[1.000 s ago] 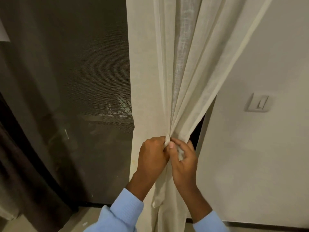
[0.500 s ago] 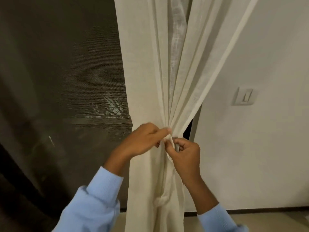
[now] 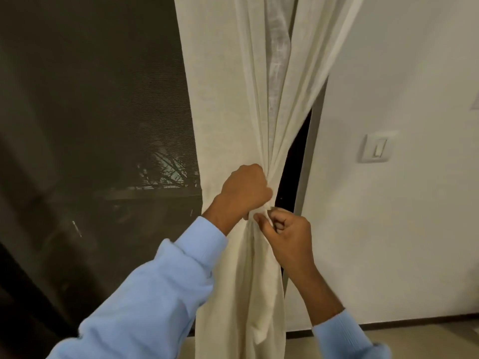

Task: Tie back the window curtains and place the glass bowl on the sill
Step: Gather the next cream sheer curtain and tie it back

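A cream sheer curtain (image 3: pixel 228 104) hangs in the middle of the view, gathered into a narrow waist at hand height. My left hand (image 3: pixel 245 191) is closed in a fist around that gathered waist. Just below and to the right, my right hand (image 3: pixel 286 233) pinches a fold or strip of the same cream cloth at the gather. Whether that strip is a separate tie I cannot tell. Below the hands the curtain falls in a loose bundle (image 3: pixel 259 307). No glass bowl or sill is in view.
A dark window screen (image 3: pixel 98 120) fills the left side, with faint outdoor lights behind it. A white wall (image 3: pixel 404 229) with a light switch (image 3: pixel 377 147) is on the right. Beige floor (image 3: pixel 427 335) shows at the bottom right.
My left hand has shifted from a fingertip pinch to a full fist round the gather. My right hand dropped slightly below it. The view swung, putting the switch farther right.
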`<action>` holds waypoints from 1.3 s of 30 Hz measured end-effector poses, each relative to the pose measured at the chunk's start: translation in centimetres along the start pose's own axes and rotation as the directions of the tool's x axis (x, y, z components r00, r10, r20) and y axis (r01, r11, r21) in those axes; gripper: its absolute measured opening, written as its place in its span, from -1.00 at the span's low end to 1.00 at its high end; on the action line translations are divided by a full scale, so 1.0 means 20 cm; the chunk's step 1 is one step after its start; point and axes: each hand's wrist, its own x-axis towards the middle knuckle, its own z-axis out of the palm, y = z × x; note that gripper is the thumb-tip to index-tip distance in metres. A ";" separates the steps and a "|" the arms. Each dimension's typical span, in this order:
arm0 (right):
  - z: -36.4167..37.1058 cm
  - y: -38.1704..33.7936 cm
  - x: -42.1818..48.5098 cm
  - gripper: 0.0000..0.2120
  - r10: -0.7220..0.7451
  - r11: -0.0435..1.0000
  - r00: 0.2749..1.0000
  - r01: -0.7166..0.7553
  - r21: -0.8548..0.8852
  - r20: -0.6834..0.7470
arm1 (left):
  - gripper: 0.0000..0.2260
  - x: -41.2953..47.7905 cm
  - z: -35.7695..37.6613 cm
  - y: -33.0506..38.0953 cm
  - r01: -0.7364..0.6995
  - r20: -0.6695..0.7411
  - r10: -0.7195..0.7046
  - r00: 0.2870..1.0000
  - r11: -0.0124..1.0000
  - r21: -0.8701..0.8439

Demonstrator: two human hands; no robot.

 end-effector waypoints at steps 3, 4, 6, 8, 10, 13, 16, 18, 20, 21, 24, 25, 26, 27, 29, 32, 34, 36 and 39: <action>-0.04 -0.01 0.02 -0.99 0.016 0.999 1.000 -0.016 0.029 0.009 | -0.84 0.03 0.01 -0.04 0.012 0.034 -0.010 0.999 0.998 -0.057; -0.05 -0.01 0.03 -0.97 0.033 0.999 0.999 -0.033 0.027 0.018 | -0.80 0.04 0.01 -0.05 0.020 0.045 -0.017 0.999 0.997 -0.071; -0.08 0.00 0.05 -0.92 0.054 0.998 0.997 -0.053 -0.019 0.055 | -0.74 0.03 0.00 -0.07 0.053 0.082 -0.045 0.996 0.993 -0.107; -0.14 0.01 0.08 -0.84 0.092 0.992 0.991 -0.083 -0.092 0.102 | -0.74 0.03 0.00 -0.10 0.072 0.107 -0.055 0.993 0.984 -0.164; -0.20 0.01 0.12 -0.82 0.179 0.984 0.969 -0.173 -0.047 0.172 | -0.74 0.02 -0.01 -0.13 0.071 0.113 -0.050 0.992 0.980 -0.188; -0.31 0.05 0.21 -0.87 0.260 0.949 0.935 -0.294 0.115 0.243 | -0.73 0.01 -0.03 -0.16 0.040 0.099 -0.026 0.995 0.989 -0.139; -0.37 0.17 0.31 -0.83 0.333 0.910 0.900 -0.385 0.155 0.282 | -0.70 0.00 -0.02 -0.19 0.002 0.060 0.005 0.998 0.993 -0.114; -0.37 0.25 0.37 -0.74 0.389 0.865 0.869 -0.459 0.204 0.306 | -0.66 -0.01 0.00 -0.21 0.001 0.022 0.001 1.000 0.994 -0.112; -0.36 0.30 0.40 -0.74 0.428 0.829 0.850 -0.504 0.240 0.307 | -0.67 -0.02 0.05 -0.24 -0.021 -0.068 0.013 0.998 0.992 -0.124; -0.34 0.32 0.42 -0.77 0.437 0.830 0.848 -0.508 0.228 0.300 | -0.64 -0.02 0.07 -0.26 -0.043 -0.131 0.025 0.991 0.989 -0.138; -0.26 0.34 0.46 -0.87 0.454 0.819 0.847 -0.519 0.245 0.278 | -0.41 -0.03 0.12 -0.29 -0.112 -0.173 0.043 0.984 0.903 -0.415; -0.22 0.34 0.48 -0.87 0.466 0.810 0.839 -0.533 0.246 0.283 | -0.38 -0.04 0.13 -0.29 -0.127 -0.154 0.052 0.987 0.837 -0.533; -0.18 0.33 0.49 -0.86 0.480 0.799 0.825 -0.552 0.239 0.299 | -0.42 -0.05 0.13 -0.29 -0.144 -0.145 0.068 0.987 0.779 -0.610; -0.15 0.32 0.50 -0.84 0.499 0.798 0.807 -0.570 0.196 0.318 | -0.51 -0.07 0.13 -0.28 -0.157 -0.138 0.087 0.987 0.743 -0.650; -0.08 0.28 0.52 -0.82 0.528 0.800 0.768 -0.593 0.092 0.362 | -0.70 -0.09 0.13 -0.28 -0.188 -0.130 0.136 0.982 0.699 -0.690; -0.01 0.24 0.58 -0.82 0.576 0.786 0.742 -0.618 0.016 0.343 | -0.72 -0.10 0.13 -0.29 -0.197 -0.112 0.172 0.979 0.638 -0.745; 0.03 0.18 0.61 -0.81 0.570 0.808 0.731 -0.582 -0.091 0.376 | -0.70 -0.09 0.13 -0.31 -0.186 -0.117 0.154 0.981 0.581 -0.792; 0.06 0.11 0.63 -0.80 0.529 0.842 0.711 -0.509 -0.180 0.464 | -0.70 -0.08 0.13 -0.32 -0.159 -0.105 0.131 0.986 0.537 -0.828; 0.08 0.03 0.62 -0.67 0.505 0.854 0.697 -0.491 -0.174 0.510 | -0.70 -0.06 0.12 -0.33 -0.152 -0.088 0.148 0.985 0.510 -0.847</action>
